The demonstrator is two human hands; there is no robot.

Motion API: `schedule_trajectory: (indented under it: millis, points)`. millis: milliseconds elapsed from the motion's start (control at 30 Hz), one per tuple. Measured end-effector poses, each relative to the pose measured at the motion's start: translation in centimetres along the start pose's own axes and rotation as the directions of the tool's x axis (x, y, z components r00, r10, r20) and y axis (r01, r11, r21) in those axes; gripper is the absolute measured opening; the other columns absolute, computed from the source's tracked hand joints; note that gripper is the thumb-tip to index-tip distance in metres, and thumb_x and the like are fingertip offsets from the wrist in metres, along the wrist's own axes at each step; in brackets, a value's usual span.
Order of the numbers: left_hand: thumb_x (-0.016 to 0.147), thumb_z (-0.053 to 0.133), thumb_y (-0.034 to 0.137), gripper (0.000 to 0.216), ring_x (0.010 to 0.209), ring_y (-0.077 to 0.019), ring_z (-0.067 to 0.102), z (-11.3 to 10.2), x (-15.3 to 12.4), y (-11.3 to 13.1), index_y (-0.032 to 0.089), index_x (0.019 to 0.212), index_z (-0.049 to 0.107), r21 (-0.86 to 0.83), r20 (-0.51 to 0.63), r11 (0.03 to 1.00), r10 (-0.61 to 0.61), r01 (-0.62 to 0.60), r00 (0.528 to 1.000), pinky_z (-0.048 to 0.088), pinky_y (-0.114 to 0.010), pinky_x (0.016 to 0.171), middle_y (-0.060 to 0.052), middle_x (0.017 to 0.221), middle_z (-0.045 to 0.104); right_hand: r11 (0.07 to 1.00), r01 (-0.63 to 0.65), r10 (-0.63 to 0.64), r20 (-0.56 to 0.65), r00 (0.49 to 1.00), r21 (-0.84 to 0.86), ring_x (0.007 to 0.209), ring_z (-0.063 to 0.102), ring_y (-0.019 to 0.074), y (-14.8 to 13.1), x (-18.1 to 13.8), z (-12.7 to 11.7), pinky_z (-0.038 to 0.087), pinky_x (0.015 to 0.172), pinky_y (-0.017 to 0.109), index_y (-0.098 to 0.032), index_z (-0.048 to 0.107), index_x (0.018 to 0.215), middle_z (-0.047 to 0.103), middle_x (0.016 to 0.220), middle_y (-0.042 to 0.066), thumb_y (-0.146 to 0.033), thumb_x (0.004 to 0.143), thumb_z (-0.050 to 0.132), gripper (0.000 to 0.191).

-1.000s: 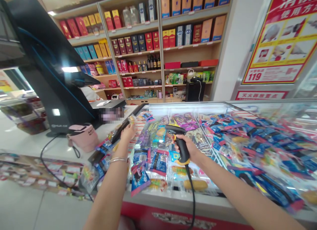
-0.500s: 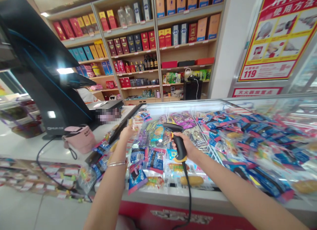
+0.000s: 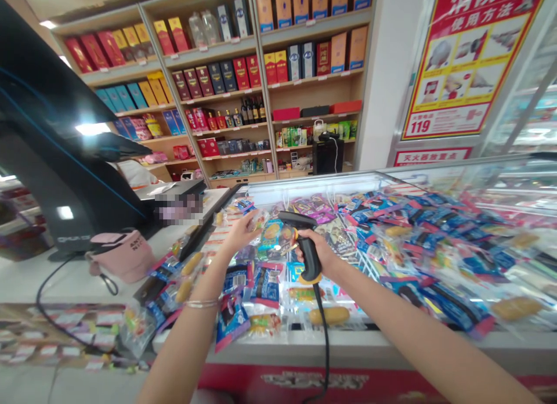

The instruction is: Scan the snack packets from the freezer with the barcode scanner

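My right hand (image 3: 317, 253) is wrapped around the grip of a black and yellow barcode scanner (image 3: 310, 259). The scanner's head points left, and its cord hangs down over the front of the freezer. To the left, my left hand (image 3: 242, 234) stretches out over the packets with its fingers apart. Close to its fingertips lies a teal and yellow packet (image 3: 270, 234); whether they touch is unclear. Below the hands are blue and pink snack packets (image 3: 266, 281) and a clear-wrapped yellow-brown item (image 3: 329, 316).
Many more blue packets (image 3: 435, 230) fill the glass-topped freezer on the right. On the counter to the left stand a black checkout machine (image 3: 82, 177) and a pink cup bag (image 3: 124, 256). Shelves (image 3: 235, 93) with boxes and bottles line the back wall.
My left hand has moved right, from the freezer's left edge toward the middle packets, and its fingers have spread. The scanner stays in my right hand. The view has shifted right.
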State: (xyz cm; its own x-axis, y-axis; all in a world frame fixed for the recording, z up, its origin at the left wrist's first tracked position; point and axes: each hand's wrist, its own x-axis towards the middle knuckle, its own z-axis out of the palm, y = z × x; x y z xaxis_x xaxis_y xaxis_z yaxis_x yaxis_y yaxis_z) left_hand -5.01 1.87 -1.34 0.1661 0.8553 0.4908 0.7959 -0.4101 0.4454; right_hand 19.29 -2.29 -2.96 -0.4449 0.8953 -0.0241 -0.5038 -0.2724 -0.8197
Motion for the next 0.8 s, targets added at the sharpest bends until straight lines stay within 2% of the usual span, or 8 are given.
schedule_trajectory:
  millis: [167,367,500,800]
  points:
    - [0.070,0.058,0.037,0.059,0.067,-0.0132,0.050,-0.19,0.01,0.37,0.013,0.124,0.055,-0.046,-0.027,0.999,0.016,-0.017,0.999,0.043,-0.025,0.066,0.002,0.070,0.057,1.000,-0.012,0.013,0.012,1.000,-0.023,0.040,0.042,0.0087,-0.29,-0.32,0.33,0.037,0.039,0.021,-0.015,0.059,0.063,0.053,0.050,0.000,-0.035,0.067,0.058,0.020]
    - [0.069,0.059,0.038,0.059,0.066,-0.0130,0.048,-0.26,-0.09,0.62,0.012,0.123,0.057,-0.027,-0.033,0.999,0.017,-0.018,0.999,0.043,-0.024,0.065,0.002,0.069,0.055,0.999,0.032,-0.032,0.007,0.999,-0.002,0.041,0.043,0.0083,-0.15,-0.07,0.16,0.036,0.037,0.021,-0.016,0.057,0.063,0.057,0.057,0.001,-0.035,0.066,0.059,0.019]
    - [0.070,0.058,0.037,0.060,0.065,-0.0123,0.047,-0.32,-0.09,0.73,0.013,0.124,0.056,-0.016,-0.025,1.000,0.014,-0.014,1.000,0.042,-0.024,0.065,0.003,0.068,0.054,1.000,0.012,-0.012,0.025,1.000,-0.008,0.040,0.043,0.0083,-0.11,0.02,-0.06,0.036,0.037,0.020,-0.016,0.057,0.064,0.055,0.054,0.000,-0.036,0.066,0.059,0.020]
    - [0.071,0.055,0.035,0.060,0.067,-0.0143,0.048,-0.39,-0.06,0.76,0.016,0.128,0.054,0.140,-0.013,0.989,-0.038,0.040,0.999,0.044,-0.026,0.069,0.002,0.070,0.054,0.999,0.014,-0.015,0.024,1.000,0.038,0.041,0.045,0.0076,-0.17,-0.12,0.36,0.038,0.037,0.020,-0.015,0.058,0.068,0.056,0.060,0.000,-0.032,0.066,0.060,0.017]
